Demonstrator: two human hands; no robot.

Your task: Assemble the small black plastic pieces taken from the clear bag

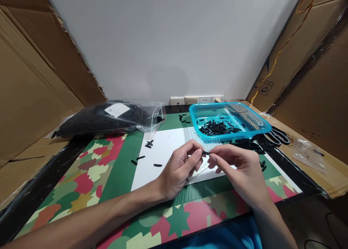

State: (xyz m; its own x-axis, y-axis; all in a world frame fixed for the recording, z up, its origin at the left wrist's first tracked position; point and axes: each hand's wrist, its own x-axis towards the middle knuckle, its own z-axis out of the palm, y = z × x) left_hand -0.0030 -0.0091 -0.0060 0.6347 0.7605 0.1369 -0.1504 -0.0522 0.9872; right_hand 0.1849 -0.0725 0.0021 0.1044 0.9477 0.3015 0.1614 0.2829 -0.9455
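Between my two hands is a small black rod-shaped piece (206,152), held above the white sheet (168,143). My left hand (185,165) pinches its left end with thumb and forefinger, the other fingers curled in. At the right end, the thumb and fingertips of my right hand (236,165) close on the same piece. Just behind my hands stands a blue plastic basket (231,136) with many similar black pieces (217,127) in it. A few loose black pieces (157,165) lie on the sheet to the left. What the piece is exactly, I cannot make out.
A clear bag of black pieces (100,118) lies at the back left. Scissors (276,136) and a small clear bag (308,154) are at the right. Cardboard walls (35,56) flank the table; power sockets (203,100) line the back wall. A yellow wire (280,53) hangs at right.
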